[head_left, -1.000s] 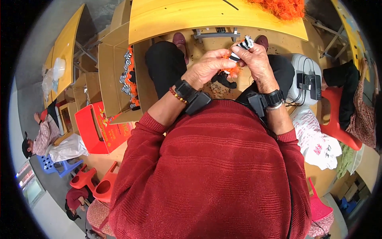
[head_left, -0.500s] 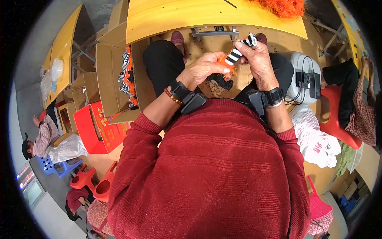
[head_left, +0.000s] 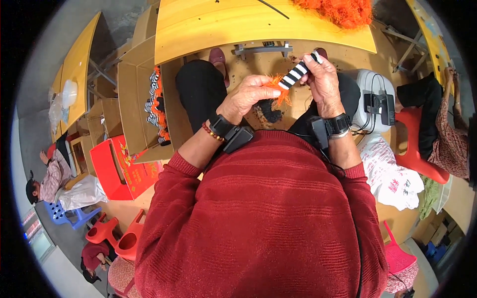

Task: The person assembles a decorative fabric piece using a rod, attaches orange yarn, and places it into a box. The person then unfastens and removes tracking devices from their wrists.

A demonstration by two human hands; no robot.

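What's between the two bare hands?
A black-and-white striped knitted strip, its fluffy orange fringe at the left hand, spans across to the right hand; the head view shows it.

Room seems open before the yellow table [head_left: 223,30]; leftward, knee [head_left: 198,87] and carton [head_left: 131,102] obstruct.

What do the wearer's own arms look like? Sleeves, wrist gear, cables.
Dark red knit sleeves, ribbed cuffs. Each wrist: black strap plus a boxy dark module. Left adds a red-brown and gold bead bracelet; right adds a silvery bangle. No gloves. Thin black cable beside the right sleeve.
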